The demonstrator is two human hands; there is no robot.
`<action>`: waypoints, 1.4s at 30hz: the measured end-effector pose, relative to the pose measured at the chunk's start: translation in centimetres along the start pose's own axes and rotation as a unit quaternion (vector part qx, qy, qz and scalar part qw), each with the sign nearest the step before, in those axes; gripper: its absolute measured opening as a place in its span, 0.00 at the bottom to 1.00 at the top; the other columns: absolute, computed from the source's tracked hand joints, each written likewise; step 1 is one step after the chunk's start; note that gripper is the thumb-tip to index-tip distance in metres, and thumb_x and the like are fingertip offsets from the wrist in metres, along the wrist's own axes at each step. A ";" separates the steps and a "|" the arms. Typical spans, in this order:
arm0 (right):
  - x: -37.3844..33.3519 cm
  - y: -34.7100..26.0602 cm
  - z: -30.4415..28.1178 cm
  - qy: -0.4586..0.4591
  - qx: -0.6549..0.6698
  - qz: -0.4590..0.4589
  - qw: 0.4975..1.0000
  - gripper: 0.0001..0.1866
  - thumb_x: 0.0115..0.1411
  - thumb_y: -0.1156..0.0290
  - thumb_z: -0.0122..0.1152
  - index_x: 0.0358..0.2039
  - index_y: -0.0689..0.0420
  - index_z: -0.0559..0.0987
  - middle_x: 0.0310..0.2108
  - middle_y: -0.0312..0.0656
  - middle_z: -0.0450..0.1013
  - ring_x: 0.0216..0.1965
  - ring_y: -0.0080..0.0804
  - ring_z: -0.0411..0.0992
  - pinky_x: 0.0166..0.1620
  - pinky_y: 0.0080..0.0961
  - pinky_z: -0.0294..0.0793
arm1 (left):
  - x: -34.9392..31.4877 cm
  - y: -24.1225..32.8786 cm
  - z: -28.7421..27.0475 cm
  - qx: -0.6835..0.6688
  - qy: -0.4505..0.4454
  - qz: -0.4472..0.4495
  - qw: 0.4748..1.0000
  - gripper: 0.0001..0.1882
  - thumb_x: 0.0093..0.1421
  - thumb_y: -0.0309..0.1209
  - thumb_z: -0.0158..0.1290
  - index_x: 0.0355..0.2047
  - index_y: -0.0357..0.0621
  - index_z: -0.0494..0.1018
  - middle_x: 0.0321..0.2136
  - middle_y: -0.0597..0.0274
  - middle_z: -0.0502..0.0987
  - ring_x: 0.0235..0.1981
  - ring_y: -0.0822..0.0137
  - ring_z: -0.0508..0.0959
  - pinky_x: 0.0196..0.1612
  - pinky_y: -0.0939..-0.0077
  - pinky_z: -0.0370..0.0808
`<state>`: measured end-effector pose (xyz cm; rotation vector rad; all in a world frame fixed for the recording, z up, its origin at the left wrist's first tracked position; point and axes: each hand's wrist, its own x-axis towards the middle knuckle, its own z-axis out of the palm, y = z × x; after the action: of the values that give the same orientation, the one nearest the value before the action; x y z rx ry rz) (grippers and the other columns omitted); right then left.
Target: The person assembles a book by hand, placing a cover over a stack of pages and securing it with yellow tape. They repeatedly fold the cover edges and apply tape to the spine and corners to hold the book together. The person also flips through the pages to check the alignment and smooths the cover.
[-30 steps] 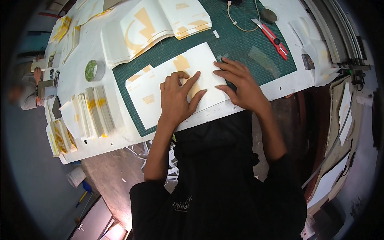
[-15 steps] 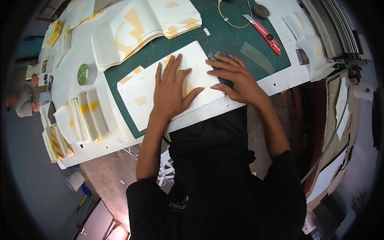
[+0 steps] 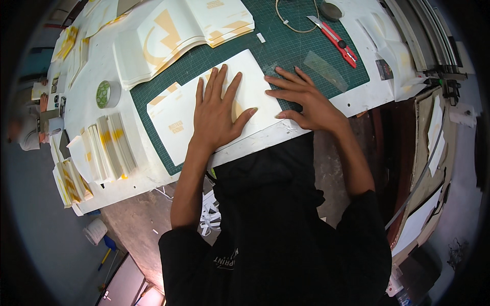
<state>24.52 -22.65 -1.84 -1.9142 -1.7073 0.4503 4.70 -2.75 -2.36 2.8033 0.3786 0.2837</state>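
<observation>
White printed paper sheets [image 3: 171,127] with pale orange shapes lie in front of me, partly on a green cutting mat [image 3: 286,48]. My left hand [image 3: 217,115] rests flat on them, fingers spread, hiding part of the print. At the right edge of the paper is my right hand [image 3: 303,99], its fingers stretched out and apart, the tips touching or close to that edge. Neither hand grips anything. Beyond the right hand, a strip of clear film [image 3: 325,70] and a red utility knife [image 3: 337,43] with its blade out lie on the mat.
An open stack of printed sheets [image 3: 173,35] lies at the back. To the left are a tape roll [image 3: 108,94] and stacked folded sections [image 3: 109,148] with yellow marks. A cable [image 3: 296,30] and a dark round object [image 3: 331,11] sit at the far right. Another person [image 3: 30,130] works far left.
The left hand's fingers have spread wider on the paper. My right hand has shifted slightly right, its thumb drawn back toward the paper's edge. The view has shifted a little.
</observation>
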 end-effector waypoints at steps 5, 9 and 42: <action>-0.3 -0.4 0.1 -0.001 -0.009 0.010 1.000 0.27 0.60 0.62 0.74 0.61 0.46 0.81 0.73 0.36 0.66 0.78 0.42 0.52 0.79 0.58 0.42 | 0.2 0.2 -0.1 -0.009 -0.006 -0.006 1.000 0.52 0.59 0.66 0.60 0.74 0.47 0.63 0.75 0.40 0.55 0.79 0.43 0.50 0.78 0.40 0.39; -0.5 -0.4 0.3 0.004 -0.015 0.021 1.000 0.28 0.60 0.62 0.74 0.62 0.44 0.82 0.73 0.37 0.66 0.79 0.42 0.52 0.79 0.61 0.42 | 0.2 0.2 -0.3 -0.011 -0.018 -0.013 1.000 0.56 0.55 0.70 0.61 0.74 0.47 0.62 0.76 0.40 0.55 0.79 0.42 0.49 0.78 0.39 0.39; -3.3 4.3 -2.8 0.292 -0.037 0.321 0.900 0.26 0.52 0.61 0.84 0.36 0.57 0.73 0.34 0.48 0.75 0.39 0.47 0.75 0.46 0.41 0.73 | 0.2 0.2 -0.3 -0.007 -0.028 -0.018 0.999 0.56 0.57 0.71 0.58 0.74 0.45 0.62 0.76 0.41 0.53 0.80 0.43 0.45 0.78 0.38 0.37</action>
<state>29.14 -26.62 -2.49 -2.3368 -0.7008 0.0136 4.84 -2.86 -2.00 2.7802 0.4129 0.1978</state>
